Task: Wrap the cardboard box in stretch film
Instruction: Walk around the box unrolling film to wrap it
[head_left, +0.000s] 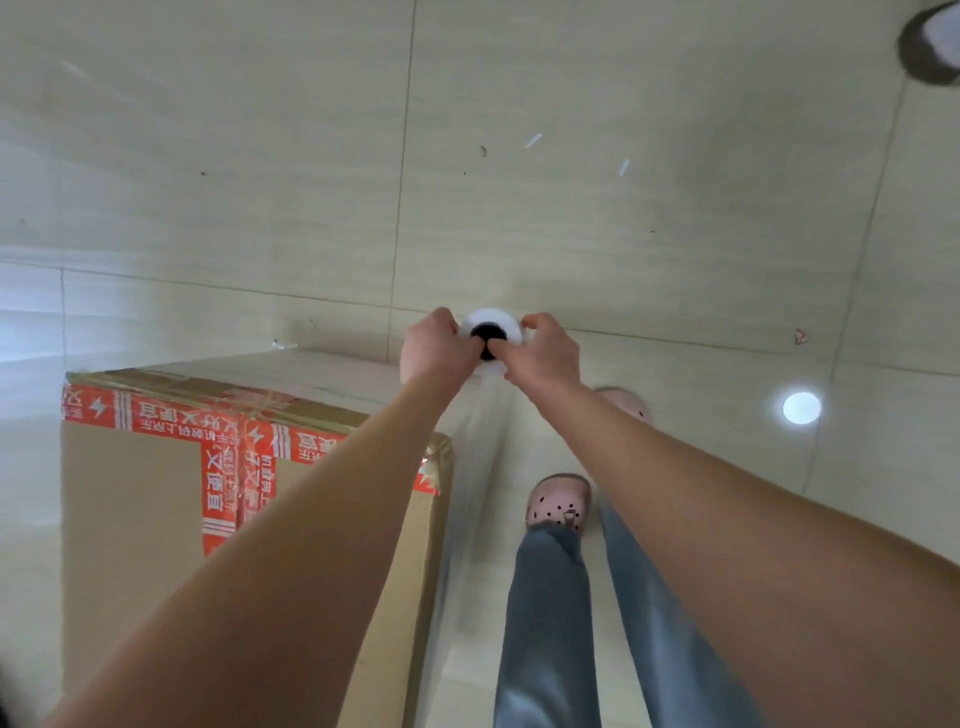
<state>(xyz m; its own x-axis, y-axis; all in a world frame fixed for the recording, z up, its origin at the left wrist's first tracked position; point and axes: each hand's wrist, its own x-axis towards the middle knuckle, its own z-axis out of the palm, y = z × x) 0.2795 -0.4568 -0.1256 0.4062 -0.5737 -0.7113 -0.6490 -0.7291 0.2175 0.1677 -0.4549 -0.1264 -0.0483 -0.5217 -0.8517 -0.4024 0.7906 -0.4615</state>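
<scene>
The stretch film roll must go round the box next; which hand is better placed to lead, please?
Probably the left hand: both grip the roll, but it sits on the side facing the cardboard box; the right hand is on the side away.

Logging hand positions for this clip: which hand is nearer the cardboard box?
Left. The left hand grips the film roll on the side toward the cardboard box; the right hand grips its far side.

The floor (571, 156) carries a cardboard box (130, 493) and scraps (533, 140).
</scene>
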